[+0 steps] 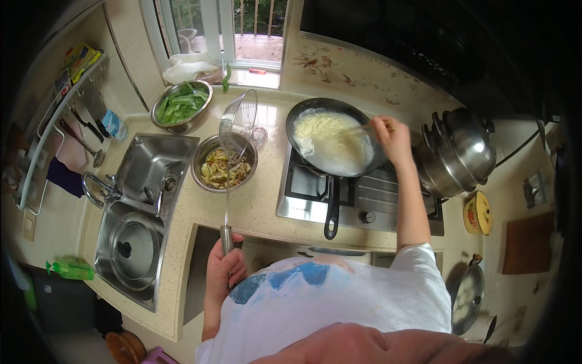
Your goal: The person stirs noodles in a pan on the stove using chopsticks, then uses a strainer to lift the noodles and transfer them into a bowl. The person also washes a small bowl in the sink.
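My left hand (227, 264) grips the metal handle of a wire skimmer (238, 119). Its mesh basket is raised over a steel bowl (196, 169) of cooked cabbage (220, 169). In my right hand (392, 139) are chopsticks (359, 129), reaching into a black frying pan (294, 148) on the gas stove. Pale noodles (320, 127) lie in cloudy liquid in the pan. Around the chopstick tips the picture is blurred. The pan's black handle (333, 204) points towards me.
Leafy greens (182, 103) fill a steel bowl at the back left. A double sink (154, 154) holds a glass lid (136, 248). Stacked steel pots (454, 154) stand on the stove's right side. A yellow lidded container (477, 214) and a covered pan (468, 295) are further right.
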`<state>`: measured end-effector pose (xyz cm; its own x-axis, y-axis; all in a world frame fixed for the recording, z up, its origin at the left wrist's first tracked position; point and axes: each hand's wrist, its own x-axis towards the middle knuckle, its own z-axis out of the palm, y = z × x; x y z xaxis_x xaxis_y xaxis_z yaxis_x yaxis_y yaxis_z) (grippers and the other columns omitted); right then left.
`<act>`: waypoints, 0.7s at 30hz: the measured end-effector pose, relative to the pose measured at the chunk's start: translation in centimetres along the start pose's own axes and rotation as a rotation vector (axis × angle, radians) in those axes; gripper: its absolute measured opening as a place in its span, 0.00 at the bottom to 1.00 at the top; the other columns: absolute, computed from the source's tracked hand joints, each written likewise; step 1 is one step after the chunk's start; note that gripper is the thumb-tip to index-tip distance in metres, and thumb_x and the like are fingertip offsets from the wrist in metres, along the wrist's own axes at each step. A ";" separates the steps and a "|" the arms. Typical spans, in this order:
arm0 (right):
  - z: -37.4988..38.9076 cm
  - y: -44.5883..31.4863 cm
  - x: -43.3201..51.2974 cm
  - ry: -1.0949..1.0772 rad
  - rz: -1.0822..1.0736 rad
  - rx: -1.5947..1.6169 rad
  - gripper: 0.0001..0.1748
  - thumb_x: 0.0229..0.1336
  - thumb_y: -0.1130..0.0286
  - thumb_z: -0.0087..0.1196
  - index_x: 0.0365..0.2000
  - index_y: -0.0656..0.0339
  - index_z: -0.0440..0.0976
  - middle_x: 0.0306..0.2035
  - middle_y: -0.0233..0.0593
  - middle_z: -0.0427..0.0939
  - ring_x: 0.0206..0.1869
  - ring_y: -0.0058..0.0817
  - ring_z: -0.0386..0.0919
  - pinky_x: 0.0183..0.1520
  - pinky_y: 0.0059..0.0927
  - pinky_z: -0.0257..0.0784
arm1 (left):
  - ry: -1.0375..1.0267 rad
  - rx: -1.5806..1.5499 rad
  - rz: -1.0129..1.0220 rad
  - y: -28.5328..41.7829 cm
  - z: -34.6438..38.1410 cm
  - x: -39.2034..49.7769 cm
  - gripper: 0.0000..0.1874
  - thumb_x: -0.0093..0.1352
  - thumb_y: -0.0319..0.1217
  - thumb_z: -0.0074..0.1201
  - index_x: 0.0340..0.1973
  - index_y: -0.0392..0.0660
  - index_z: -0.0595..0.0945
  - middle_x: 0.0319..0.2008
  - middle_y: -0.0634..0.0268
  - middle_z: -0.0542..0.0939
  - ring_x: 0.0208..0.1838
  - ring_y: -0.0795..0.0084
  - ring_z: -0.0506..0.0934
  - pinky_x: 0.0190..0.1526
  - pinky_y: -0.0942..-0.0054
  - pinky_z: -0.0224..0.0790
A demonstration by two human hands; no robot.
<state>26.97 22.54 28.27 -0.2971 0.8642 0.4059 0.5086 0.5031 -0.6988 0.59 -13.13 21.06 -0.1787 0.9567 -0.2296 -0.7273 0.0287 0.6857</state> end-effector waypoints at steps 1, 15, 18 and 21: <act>-0.2 0.2 -0.2 0.029 0.086 0.046 0.16 0.62 0.62 0.52 0.29 0.66 0.77 0.17 0.33 0.74 0.21 0.16 0.70 0.26 0.19 0.66 | -0.015 -0.013 0.009 0.0 -0.1 0.0 0.13 0.68 0.26 0.45 0.49 0.43 0.69 0.13 0.73 0.59 0.10 0.85 0.54 0.14 0.83 0.45; -1.2 3.2 0.3 0.021 0.264 0.066 0.16 0.63 0.63 0.50 0.28 0.68 0.76 0.18 0.33 0.74 0.15 0.18 0.70 0.18 0.21 0.67 | -0.055 -0.026 -0.024 -0.2 -0.9 0.9 0.13 0.68 0.28 0.46 0.48 0.43 0.69 0.13 0.73 0.59 0.10 0.84 0.55 0.15 0.83 0.47; 0.2 4.5 0.5 -0.096 0.209 0.371 0.17 0.64 0.61 0.49 0.30 0.66 0.76 0.20 0.32 0.75 0.16 0.17 0.72 0.20 0.20 0.71 | -0.070 -0.018 -0.018 -0.2 -1.1 1.0 0.12 0.69 0.28 0.46 0.48 0.43 0.69 0.14 0.73 0.59 0.10 0.84 0.55 0.15 0.82 0.47; -0.6 5.6 2.0 0.178 0.171 0.484 0.17 0.63 0.61 0.49 0.29 0.66 0.76 0.20 0.33 0.75 0.16 0.18 0.72 0.20 0.20 0.70 | -0.053 -0.007 -0.006 -0.2 -1.1 0.7 0.12 0.69 0.28 0.46 0.48 0.43 0.69 0.13 0.73 0.59 0.10 0.84 0.56 0.15 0.83 0.47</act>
<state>29.66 27.08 25.52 -0.0795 0.9417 0.3268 0.0947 0.3335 -0.9380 -0.12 -12.77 19.98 -0.1391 0.9705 -0.1968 -0.7326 0.0328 0.6798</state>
